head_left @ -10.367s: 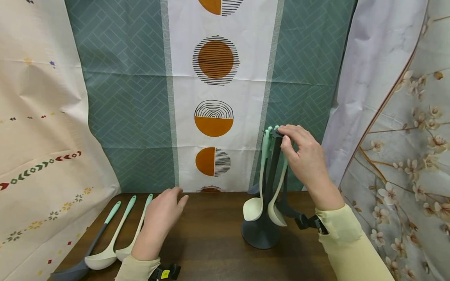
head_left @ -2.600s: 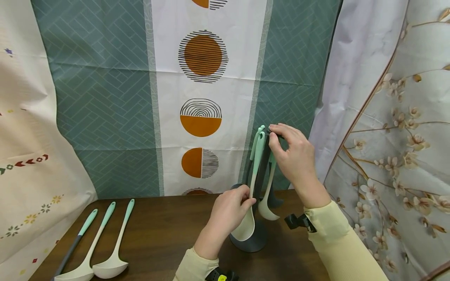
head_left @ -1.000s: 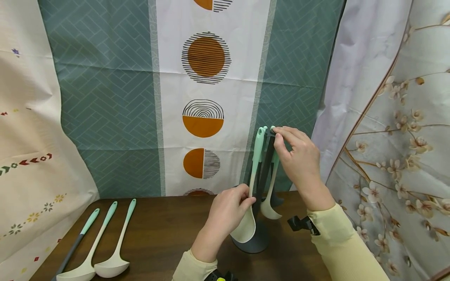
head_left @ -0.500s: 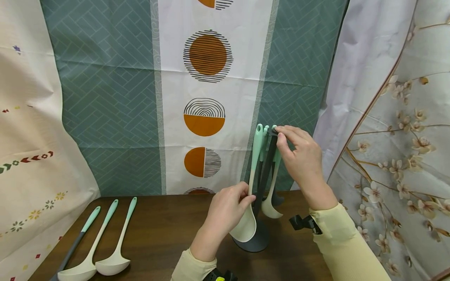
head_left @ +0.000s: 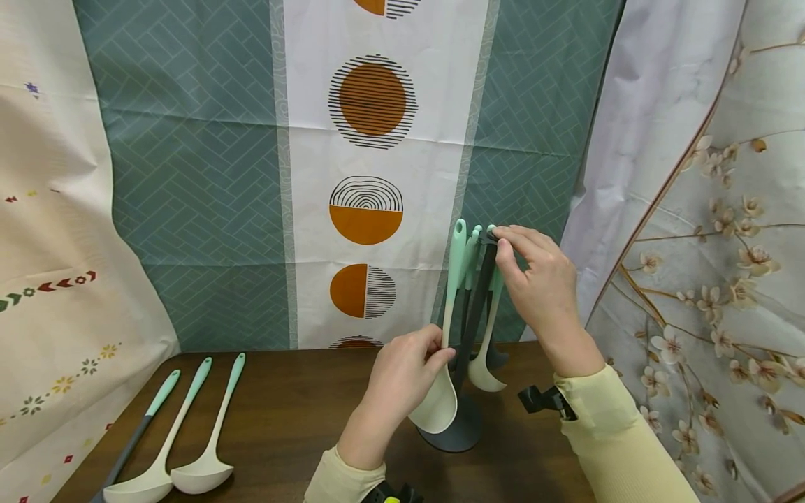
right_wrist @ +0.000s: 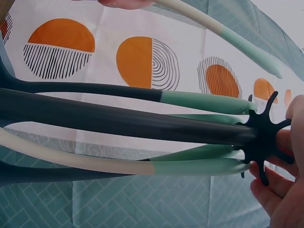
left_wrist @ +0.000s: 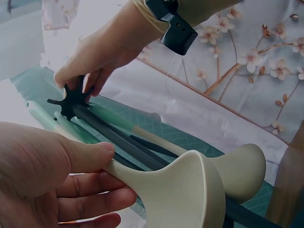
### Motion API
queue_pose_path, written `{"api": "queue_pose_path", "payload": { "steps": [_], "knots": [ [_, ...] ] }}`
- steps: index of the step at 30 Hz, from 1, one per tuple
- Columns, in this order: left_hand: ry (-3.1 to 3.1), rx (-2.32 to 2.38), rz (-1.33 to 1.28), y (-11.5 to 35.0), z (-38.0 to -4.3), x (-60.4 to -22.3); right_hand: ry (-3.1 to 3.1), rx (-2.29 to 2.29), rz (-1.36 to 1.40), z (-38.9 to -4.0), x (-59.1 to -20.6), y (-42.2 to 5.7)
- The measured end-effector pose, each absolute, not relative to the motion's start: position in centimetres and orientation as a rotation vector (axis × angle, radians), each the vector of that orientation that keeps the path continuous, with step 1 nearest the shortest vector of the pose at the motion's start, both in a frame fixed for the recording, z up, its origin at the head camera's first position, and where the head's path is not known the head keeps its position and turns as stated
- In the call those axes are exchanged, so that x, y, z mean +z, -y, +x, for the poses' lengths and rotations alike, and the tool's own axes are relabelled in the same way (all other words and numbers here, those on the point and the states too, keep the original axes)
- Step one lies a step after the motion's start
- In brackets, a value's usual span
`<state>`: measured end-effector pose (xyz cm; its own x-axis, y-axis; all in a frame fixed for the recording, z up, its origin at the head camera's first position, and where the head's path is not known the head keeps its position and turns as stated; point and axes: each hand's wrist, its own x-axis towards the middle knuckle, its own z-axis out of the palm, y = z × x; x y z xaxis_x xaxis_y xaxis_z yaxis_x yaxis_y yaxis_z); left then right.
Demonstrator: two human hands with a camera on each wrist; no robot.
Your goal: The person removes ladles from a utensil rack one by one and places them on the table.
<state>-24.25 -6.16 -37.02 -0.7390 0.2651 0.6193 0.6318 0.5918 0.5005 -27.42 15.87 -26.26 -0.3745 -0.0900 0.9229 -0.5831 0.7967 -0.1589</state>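
My left hand [head_left: 402, 384] pinches a cream ladle [head_left: 436, 409] low on its handle, just above the bowl, between thumb and fingers. The ladle stands nearly upright, its mint-green handle end up. In the right wrist view that handle end [right_wrist: 256, 57] is apart from the hooks. My right hand [head_left: 542, 286] grips the hooked top [right_wrist: 263, 135] of a dark grey utensil stand [head_left: 451, 439]. Still hanging there are another cream ladle [head_left: 483, 374] and several dark utensils with mint handles, whose heads are partly hidden.
On the left of the brown wooden table [head_left: 302, 419] lie two cream ladles [head_left: 202, 475] and a dark grey utensil [head_left: 133, 443] with a mint handle, its lower end cut off by the frame. A patterned cloth [head_left: 377, 161] hangs behind, with floral curtains at the right.
My left hand has gone from the table's left side to the ladle on the stand. The ladle's handle end has come up and left, off its hook. My right hand stays on the stand's top.
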Motion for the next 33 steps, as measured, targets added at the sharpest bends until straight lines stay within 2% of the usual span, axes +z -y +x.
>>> {"api": "queue_pose_path", "payload": {
  "steps": [33],
  "knots": [
    [2.328, -1.004, -0.696, 6.82, -24.10, -36.59, 1.890, 0.591, 0.522, -27.45, -26.24, -15.96]
  ]
}}
